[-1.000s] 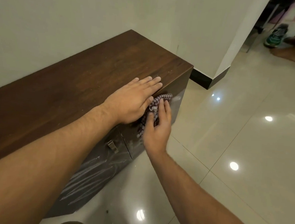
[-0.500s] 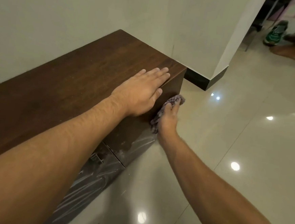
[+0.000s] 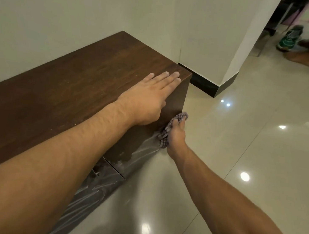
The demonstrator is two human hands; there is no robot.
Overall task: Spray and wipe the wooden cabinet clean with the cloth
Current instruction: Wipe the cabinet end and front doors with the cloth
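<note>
A low dark wooden cabinet runs along the wall, its top dusty and its front streaked with wet smears. My left hand lies flat on the top near the right front corner, fingers stretched and together, holding nothing. My right hand presses a crumpled checked cloth against the lower right part of the cabinet front, near the floor. No spray bottle is in view.
A glossy tiled floor spreads to the right with light reflections. A white wall corner with a black skirting stands just past the cabinet's end. Another person's bare foot and a green shoe are at the top right.
My right hand has carried the cloth down and to the right across the cabinet front, toward its lower right corner. My left hand has slid closer to the top's right end.
</note>
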